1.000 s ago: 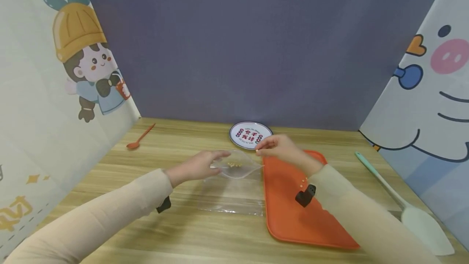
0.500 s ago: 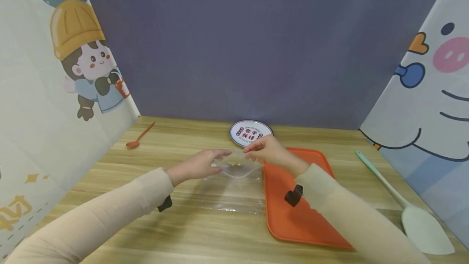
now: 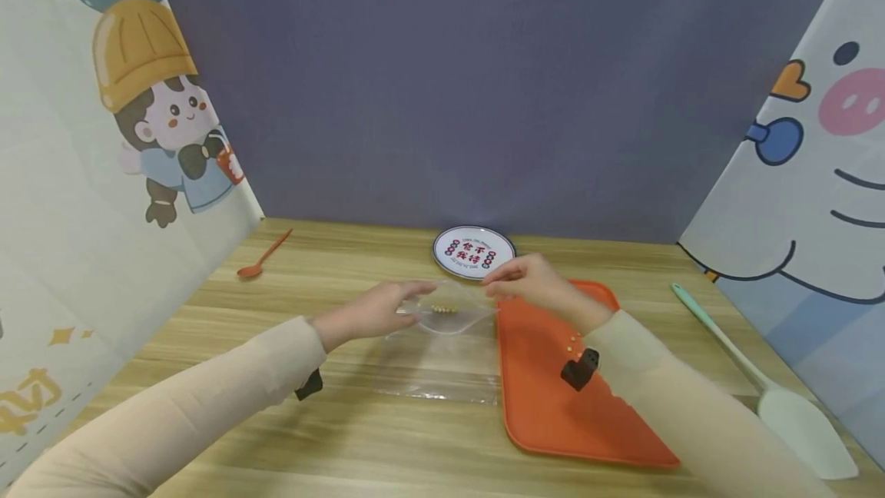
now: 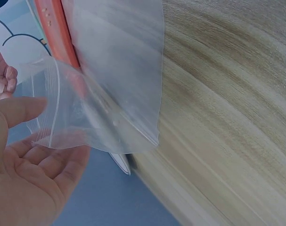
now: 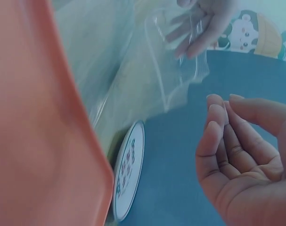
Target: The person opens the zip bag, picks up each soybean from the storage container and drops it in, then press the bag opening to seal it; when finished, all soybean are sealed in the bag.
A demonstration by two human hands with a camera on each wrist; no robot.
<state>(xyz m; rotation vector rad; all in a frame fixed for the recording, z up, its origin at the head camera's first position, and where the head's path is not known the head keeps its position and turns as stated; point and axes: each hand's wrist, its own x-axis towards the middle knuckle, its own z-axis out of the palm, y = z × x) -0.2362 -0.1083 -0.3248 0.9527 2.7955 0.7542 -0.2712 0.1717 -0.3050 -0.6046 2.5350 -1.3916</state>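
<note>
My left hand [image 3: 373, 310] holds the mouth of a clear zip bag [image 3: 439, 367], thumb on one side and fingers on the other, keeping the mouth spread. Small yellow kernels [image 3: 443, 310] show through its opening. The bag's lower part lies toward me on the wooden table. To the right of the mouth hovers my right hand [image 3: 528, 287], over the far left corner of an orange tray [image 3: 553, 421]. In the right wrist view its fingers [image 5: 209, 136] are loosely bent, thumb tip close to them, and nothing shows between. Several loose kernels [image 3: 572, 343] lie on the tray.
A white plate [image 3: 473, 252] with red characters sits behind the bag near the back wall. At the far left lies an orange spoon [image 3: 252, 270]. A pale green spatula [image 3: 802, 429] lies along the right side. Printed side walls bound the table.
My right hand moved left over the bag's mouth, then drew back right to the tray's corner. A pale speck at its fingertips earlier is no longer there. My left hand stays on the bag.
</note>
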